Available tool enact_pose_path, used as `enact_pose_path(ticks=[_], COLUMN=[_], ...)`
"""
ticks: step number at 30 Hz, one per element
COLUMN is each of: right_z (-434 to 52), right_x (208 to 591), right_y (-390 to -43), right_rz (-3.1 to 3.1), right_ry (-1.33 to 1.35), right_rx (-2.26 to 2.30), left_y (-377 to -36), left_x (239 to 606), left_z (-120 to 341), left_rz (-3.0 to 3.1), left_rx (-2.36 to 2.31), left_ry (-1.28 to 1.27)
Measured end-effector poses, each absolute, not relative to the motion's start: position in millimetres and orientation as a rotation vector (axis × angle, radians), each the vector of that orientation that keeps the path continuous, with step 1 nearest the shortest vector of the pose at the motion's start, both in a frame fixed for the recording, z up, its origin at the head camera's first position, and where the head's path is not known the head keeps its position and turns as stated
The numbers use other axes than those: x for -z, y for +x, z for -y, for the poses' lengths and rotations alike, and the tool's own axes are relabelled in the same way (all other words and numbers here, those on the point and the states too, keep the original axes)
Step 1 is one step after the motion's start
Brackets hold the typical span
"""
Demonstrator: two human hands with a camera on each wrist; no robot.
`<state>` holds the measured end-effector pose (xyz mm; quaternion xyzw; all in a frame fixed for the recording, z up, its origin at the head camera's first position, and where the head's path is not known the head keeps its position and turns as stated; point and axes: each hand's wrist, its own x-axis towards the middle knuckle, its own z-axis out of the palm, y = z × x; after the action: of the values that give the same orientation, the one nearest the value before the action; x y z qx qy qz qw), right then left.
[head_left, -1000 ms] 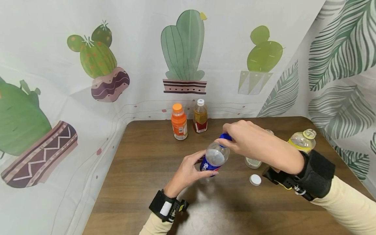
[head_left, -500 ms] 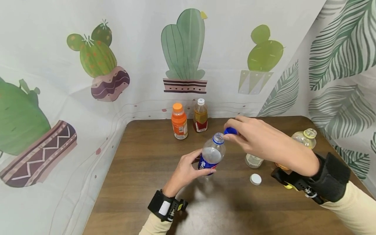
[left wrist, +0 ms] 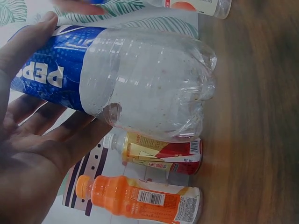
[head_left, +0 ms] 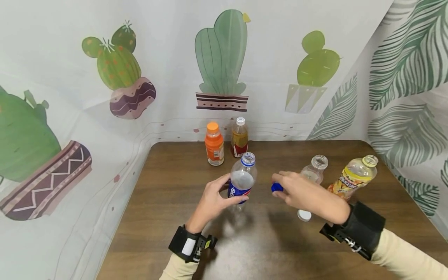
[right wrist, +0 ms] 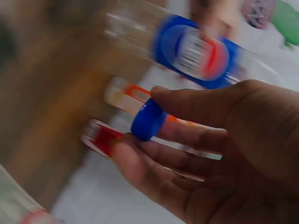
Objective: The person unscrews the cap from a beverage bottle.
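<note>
My left hand grips a clear Pepsi bottle round its blue label, thumb in front. The bottle's mouth is uncapped, and in the left wrist view its base looks raised off the table. To the right of it, my right hand pinches a blue bottle cap between thumb and fingers, apart from the bottle. The right wrist view shows that blue cap at the fingertips, somewhat blurred. Below the right hand a white cap lies on the table, partly covered.
An orange-capped bottle and a white-capped bottle stand at the table's back edge. Behind my right hand are an open clear bottle and an open yellow-labelled bottle. The wooden table meets a printed cloth.
The blue cap has come off the Pepsi bottle, pinched in my right hand, which has moved away and down. My left hand has shifted slightly left with the bottle.
</note>
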<state>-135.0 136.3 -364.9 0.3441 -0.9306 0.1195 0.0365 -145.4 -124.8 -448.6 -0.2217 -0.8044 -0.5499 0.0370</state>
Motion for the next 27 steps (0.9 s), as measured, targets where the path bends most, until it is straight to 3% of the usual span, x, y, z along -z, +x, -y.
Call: enact_pose_path(ticks=[15, 27], right_z=[-122, -117], right_x=[473, 507], right_y=[-142, -145], right_rz=[2.880, 2.814], right_ry=[1.120, 1.125], right_rx=[-0.284, -0.407], left_y=[-146, -150], left_x=[448, 448], left_z=[122, 125], left_rz=[2.490, 2.469], left_rx=[1.703, 1.678], left_ry=[-0.673, -0.667])
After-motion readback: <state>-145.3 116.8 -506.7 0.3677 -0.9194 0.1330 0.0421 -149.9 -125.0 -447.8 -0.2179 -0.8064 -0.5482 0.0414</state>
